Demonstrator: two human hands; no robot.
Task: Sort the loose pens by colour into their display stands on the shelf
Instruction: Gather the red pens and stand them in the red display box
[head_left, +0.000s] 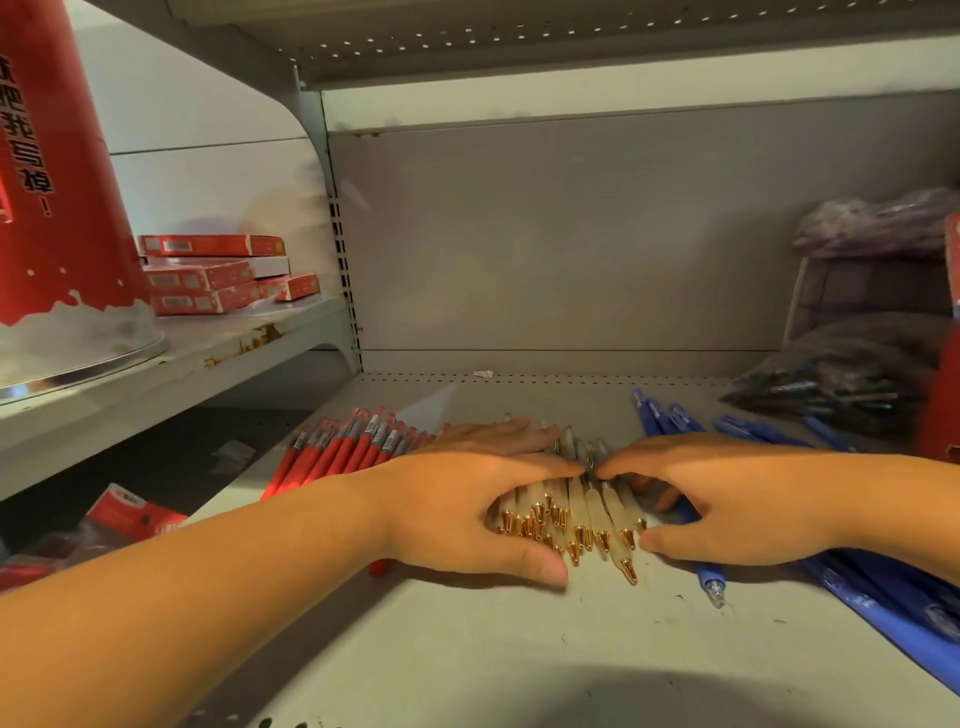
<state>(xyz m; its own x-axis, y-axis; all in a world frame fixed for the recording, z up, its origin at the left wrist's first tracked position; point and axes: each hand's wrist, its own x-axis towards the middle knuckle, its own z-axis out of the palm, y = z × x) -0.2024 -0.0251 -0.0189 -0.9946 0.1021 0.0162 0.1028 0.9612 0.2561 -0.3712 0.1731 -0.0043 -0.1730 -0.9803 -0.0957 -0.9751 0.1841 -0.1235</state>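
Note:
A bunch of white pens with gold tips (589, 512) lies on the grey shelf (519, 639), tips toward me. My left hand (467, 506) cups the bunch from the left and my right hand (727, 499) from the right; their fingertips meet over the pens. Red pens (337, 452) lie in a row to the left, partly under my left wrist. Blue pens (883, 597) lie scattered to the right, some under my right hand and arm. No display stand is clearly visible.
A big red cone-shaped display (57, 171) and several red boxes (218, 275) stand on the neighbouring shelf at left. A bag of dark pens (836, 389) and a purple bundle on a box (878, 228) sit at the back right. Red packs (130, 514) lie lower left.

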